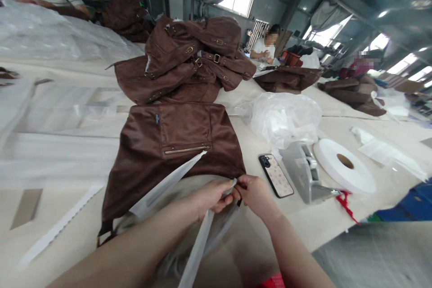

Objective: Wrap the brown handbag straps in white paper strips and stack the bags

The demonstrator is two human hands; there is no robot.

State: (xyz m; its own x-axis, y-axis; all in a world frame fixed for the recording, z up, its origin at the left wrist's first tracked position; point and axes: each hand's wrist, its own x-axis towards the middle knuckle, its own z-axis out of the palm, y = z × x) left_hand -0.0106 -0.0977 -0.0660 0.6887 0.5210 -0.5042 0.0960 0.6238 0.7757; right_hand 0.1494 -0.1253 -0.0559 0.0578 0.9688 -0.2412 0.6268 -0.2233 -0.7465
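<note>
Your left hand [216, 195] pinches a white strip [198, 248]; your right hand [254, 194] has its fingertips together, grip partly hidden, at the bag's [138, 162] near right corner. The bag lies near the table's [320, 220] near edge.

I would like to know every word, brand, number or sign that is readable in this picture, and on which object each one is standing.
No text can be read here.
Small dark label on the flat brown bag: light marks, too small and blurred to read.
Patterned phone: small marks, too small to tell whether any are letters.
White tape roll: no writing visible.
</note>
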